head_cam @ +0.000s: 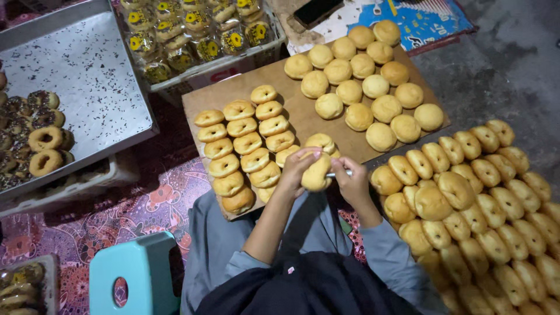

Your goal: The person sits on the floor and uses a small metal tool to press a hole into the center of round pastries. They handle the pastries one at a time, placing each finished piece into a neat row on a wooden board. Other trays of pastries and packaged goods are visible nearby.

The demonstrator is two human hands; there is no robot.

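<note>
On the brown board (303, 111) over the patterned floor mat (146, 204), rows of buns flank my work. My left hand (294, 172) grips one bun (316, 172); my right hand (350, 181) is closed on a thin metal tool (338, 174) touching it. A teal stool (140, 274) stands near my left knee.

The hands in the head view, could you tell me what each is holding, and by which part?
The left hand grips a plain bun around its side. The right hand holds a thin metal tool by one end, its tip at the bun.
</note>
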